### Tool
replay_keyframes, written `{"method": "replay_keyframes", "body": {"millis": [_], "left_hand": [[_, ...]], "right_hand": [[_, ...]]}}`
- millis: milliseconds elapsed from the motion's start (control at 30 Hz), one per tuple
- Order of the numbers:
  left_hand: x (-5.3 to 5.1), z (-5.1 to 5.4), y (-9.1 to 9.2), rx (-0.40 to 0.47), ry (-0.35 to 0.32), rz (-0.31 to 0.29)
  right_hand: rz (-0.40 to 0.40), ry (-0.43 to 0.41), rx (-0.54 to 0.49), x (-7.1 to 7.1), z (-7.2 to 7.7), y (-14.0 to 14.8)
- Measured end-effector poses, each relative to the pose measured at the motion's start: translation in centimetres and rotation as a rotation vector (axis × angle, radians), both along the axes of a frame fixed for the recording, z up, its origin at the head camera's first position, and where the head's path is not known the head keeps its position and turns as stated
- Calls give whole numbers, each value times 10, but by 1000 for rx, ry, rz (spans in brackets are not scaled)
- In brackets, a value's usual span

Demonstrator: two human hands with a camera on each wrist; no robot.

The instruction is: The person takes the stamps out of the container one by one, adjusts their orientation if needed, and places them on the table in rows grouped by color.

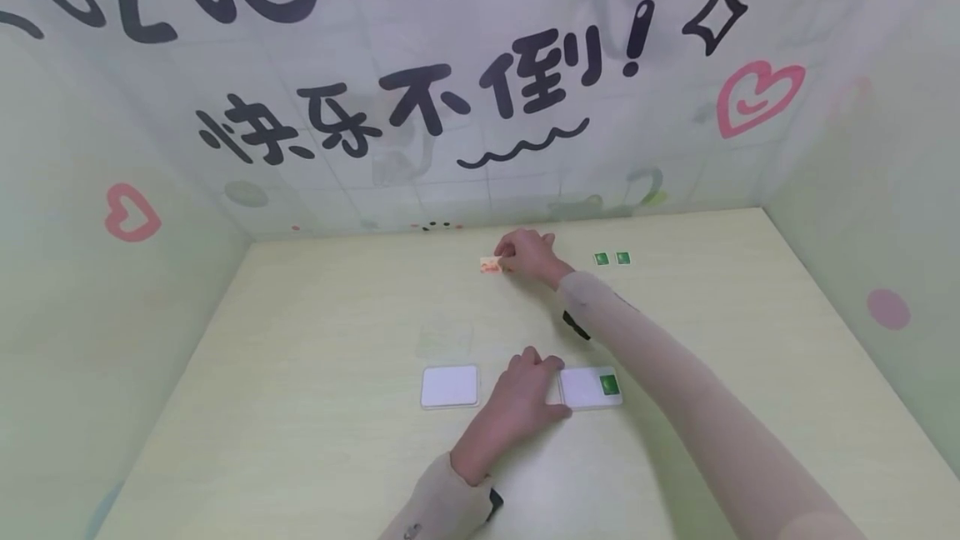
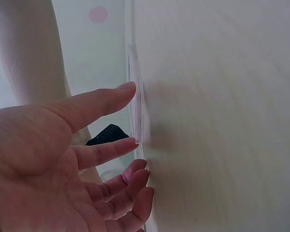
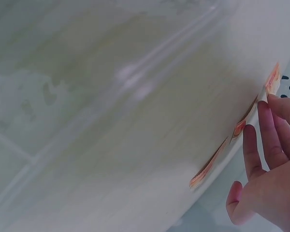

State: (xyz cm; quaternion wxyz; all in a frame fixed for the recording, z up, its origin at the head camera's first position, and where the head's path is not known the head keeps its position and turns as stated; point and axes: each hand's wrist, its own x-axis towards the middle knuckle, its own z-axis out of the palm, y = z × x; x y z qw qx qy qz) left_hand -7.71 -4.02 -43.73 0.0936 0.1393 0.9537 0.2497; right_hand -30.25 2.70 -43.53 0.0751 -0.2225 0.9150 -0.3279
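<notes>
My right hand point(image 1: 528, 255) reaches to the back of the table and pinches a small orange-and-white stamp-like piece point(image 1: 491, 265) between thumb and fingertips. More orange pieces, one a curled strip point(image 3: 210, 163), lie by that hand in the right wrist view. Nearer the front, my left hand point(image 1: 521, 397) holds the left end of a white rectangular plate point(image 1: 581, 388), thumb at its near edge and index finger at its far edge. A green stamp-like piece point(image 1: 610, 384) lies on that plate's right part. In the left wrist view the plate point(image 2: 136, 108) appears edge-on.
Another white plate point(image 1: 449, 386) lies left of my left hand, with a faint clear sheet point(image 1: 444, 340) behind it. Two small green stamp-like pieces point(image 1: 612, 258) lie at the back right. A printed wall point(image 1: 360, 207) closes off the table's far edge.
</notes>
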Motion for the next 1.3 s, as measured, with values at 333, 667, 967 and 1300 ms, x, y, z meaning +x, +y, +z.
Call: {"method": "replay_keyframes", "body": {"millis": [333, 667, 967, 1300], "left_hand": [[1, 0, 2, -7, -2, -1], [2, 1, 4, -17, 1, 4], [2, 1, 4, -25, 0, 5], [0, 1, 3, -28, 17, 6]], "right_hand": [[-2, 46, 58, 1, -4, -1], [11, 56, 64, 2, -4, 0], [81, 82, 167, 8, -1, 0], [25, 106, 145, 11, -5, -1]]}}
